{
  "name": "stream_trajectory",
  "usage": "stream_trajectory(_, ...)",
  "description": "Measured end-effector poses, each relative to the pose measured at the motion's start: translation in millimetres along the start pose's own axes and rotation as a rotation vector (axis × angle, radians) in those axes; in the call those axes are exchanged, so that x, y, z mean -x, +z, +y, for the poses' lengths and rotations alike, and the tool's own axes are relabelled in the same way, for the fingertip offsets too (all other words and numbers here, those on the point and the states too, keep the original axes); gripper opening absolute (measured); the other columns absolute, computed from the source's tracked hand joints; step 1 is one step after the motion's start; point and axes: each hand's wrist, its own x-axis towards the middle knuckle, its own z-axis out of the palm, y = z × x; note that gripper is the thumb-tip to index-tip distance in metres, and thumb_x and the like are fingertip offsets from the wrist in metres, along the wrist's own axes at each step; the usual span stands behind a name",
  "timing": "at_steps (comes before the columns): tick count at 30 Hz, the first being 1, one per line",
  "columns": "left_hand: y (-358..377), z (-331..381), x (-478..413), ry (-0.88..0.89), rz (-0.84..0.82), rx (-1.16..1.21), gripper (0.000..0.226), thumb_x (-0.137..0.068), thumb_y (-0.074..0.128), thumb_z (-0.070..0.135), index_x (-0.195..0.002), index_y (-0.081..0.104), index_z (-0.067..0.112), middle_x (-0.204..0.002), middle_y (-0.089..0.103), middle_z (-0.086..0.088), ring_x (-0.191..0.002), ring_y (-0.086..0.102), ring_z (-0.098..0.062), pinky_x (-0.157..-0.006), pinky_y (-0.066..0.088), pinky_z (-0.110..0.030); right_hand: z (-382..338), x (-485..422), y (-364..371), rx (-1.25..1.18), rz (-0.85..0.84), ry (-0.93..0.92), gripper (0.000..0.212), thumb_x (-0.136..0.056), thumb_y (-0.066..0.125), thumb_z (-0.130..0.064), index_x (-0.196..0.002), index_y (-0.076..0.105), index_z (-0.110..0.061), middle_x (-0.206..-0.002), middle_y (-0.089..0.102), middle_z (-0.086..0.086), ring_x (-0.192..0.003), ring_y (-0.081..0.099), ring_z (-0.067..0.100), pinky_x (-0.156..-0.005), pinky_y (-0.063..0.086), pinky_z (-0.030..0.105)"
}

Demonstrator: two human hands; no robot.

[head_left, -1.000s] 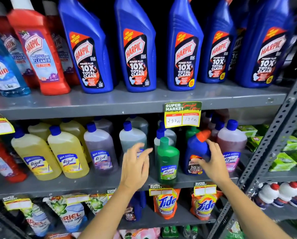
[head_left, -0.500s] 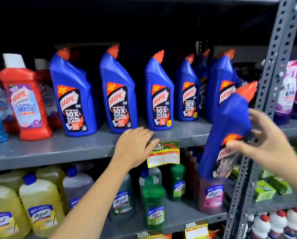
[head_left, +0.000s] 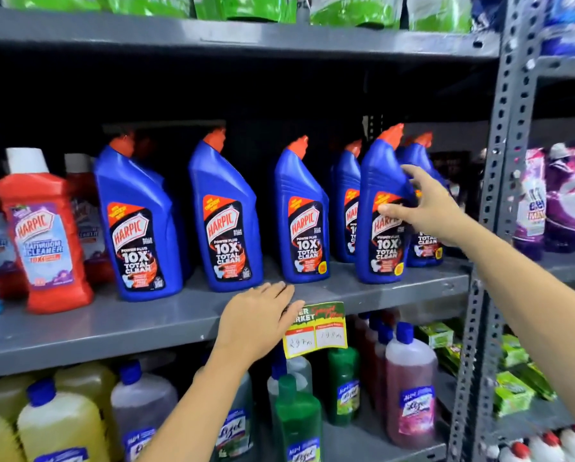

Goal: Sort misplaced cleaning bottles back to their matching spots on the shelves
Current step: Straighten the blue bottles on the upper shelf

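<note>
Right hand [head_left: 426, 208]: fingers spread apart, thumb on the label and fingertips on the shoulder of a blue plastic Harpic toilet-cleaner bottle with slanted orange cap [head_left: 381, 208]; whether it truly grips cannot be told. Bottle: upright on the grey metal middle shelf [head_left: 112, 325], near its right end, at the front edge, just right of a row of three matching blue Harpic bottles [head_left: 226, 215], with more behind it. Left hand [head_left: 257, 320]: palm down, fingers together and flat on the shelf's front lip, touching a green-and-yellow price tag [head_left: 316, 330], empty. Far left: red Harpic bathroom-cleaner bottle with white cap [head_left: 44, 235]. Lower shelf: yellow, clear, green and pink Lizol bottles with blue caps [head_left: 411, 388]. Right: grey perforated steel upright [head_left: 509, 145].
</note>
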Motion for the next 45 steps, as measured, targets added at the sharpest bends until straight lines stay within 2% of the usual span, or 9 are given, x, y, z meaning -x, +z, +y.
stream_trajectory(5,1.3,1.4,-0.3,-0.001,0.020,-0.020,0.049,-0.094,0.037,0.046,-0.103,0.075,0.016,-0.098,0.074,0.001,-0.087,0.071,-0.020,-0.064,0.056,-0.030,-5.7,-4.3,9.4,0.104,-0.072,0.017,0.078,-0.083,0.076,-0.026,-0.147,0.033,-0.018,-0.131,0.056,0.001,-0.121,0.053,0.021,-0.106,0.042,0.041)
stream_trajectory(8,3.0,0.4,0.2,-0.009,0.027,-0.009,0.049,-0.094,0.037,0.046,-0.104,0.075,0.015,-0.099,0.074,0.000,-0.088,0.071,-0.022,-0.065,0.056,-0.031,-2.0,7.7,16.6,0.074,-0.086,0.069,0.094,-0.081,0.078,-0.026,-0.154,0.019,-0.016,-0.150,0.043,0.005,-0.138,0.040,0.022,-0.114,0.032,0.039)
stream_trajectory(10,3.1,0.8,0.0,-0.003,0.034,-0.015,0.050,-0.094,0.036,0.045,-0.102,0.075,0.015,-0.097,0.074,-0.001,-0.086,0.071,-0.022,-0.064,0.057,-0.031,5.2,22.7,27.2,0.022,-0.045,0.170,0.116,-0.069,0.085,-0.041,-0.155,0.010,-0.017,-0.158,0.032,0.003,-0.144,0.032,0.019,-0.118,0.028,0.042)
stream_trajectory(12,2.8,1.5,-0.1,0.005,0.048,-0.011,0.049,-0.094,0.036,0.045,-0.100,0.074,0.013,-0.094,0.074,-0.002,-0.083,0.071,-0.022,-0.061,0.057,-0.032,11.6,39.2,41.9,0.018,0.060,0.256,0.135,-0.049,0.085,-0.065,-0.153,0.013,-0.017,-0.156,0.035,0.005,-0.142,0.036,0.021,-0.115,0.033,0.047)
stream_trajectory(14,2.5,1.5,-0.1,0.004,0.064,-0.005,0.049,-0.094,0.037,0.044,-0.099,0.075,0.013,-0.093,0.074,-0.002,-0.083,0.071,-0.022,-0.061,0.057,-0.032,12.0,52.0,57.3,0.065,0.135,0.308,0.142,-0.043,0.083,-0.069,-0.152,0.011,-0.014,-0.152,0.039,0.010,-0.138,0.041,0.027,-0.112,0.037,0.048)
stream_trajectory(18,3.0,1.5,-0.3,-0.001,0.066,-0.002,0.049,-0.094,0.037,0.045,-0.099,0.075,0.014,-0.095,0.074,-0.001,-0.085,0.071,-0.021,-0.062,0.057,-0.032,6.8,56.1,79.4,0.231,0.142,0.382,0.138,-0.058,0.085,-0.057,-0.154,0.001,-0.006,-0.148,0.040,0.019,-0.131,0.046,0.037,-0.101,0.041,0.047)
stream_trajectory(27,2.7,1.0,0.2,0.000,0.063,0.006,0.049,-0.095,0.037,0.045,-0.102,0.074,0.013,-0.097,0.074,-0.001,-0.088,0.070,-0.021,-0.064,0.057,-0.032,11.2,36.9,93.5,0.143,0.118,0.401,0.113,-0.059,0.088,-0.049,-0.141,0.024,-0.008,-0.136,0.049,0.016,-0.120,0.052,0.034,-0.087,0.043,0.040)
stream_trajectory(38,3.7,0.5,0.8,0.007,0.054,-0.013,0.050,-0.096,0.036,0.045,-0.102,0.074,0.013,-0.097,0.074,-0.001,-0.087,0.070,-0.021,-0.064,0.057,-0.032,19.0,33.6,92.0,0.065,0.079,0.420,0.111,-0.057,0.089,-0.046,-0.141,0.025,-0.012,-0.133,0.053,0.010,-0.118,0.054,0.031,-0.099,0.047,0.051)
stream_trajectory(45,5.0,0.5,-0.1,0.009,0.073,-0.011,0.048,-0.095,0.039,0.044,-0.102,0.074,0.012,-0.097,0.074,-0.002,-0.086,0.070,-0.022,-0.063,0.057,-0.031,22.3,32.8,96.8,0.061,0.111,0.423,0.109,-0.055,0.089,-0.045,-0.140,0.027,-0.014,-0.131,0.054,0.009,-0.117,0.055,0.031,-0.099,0.047,0.049)
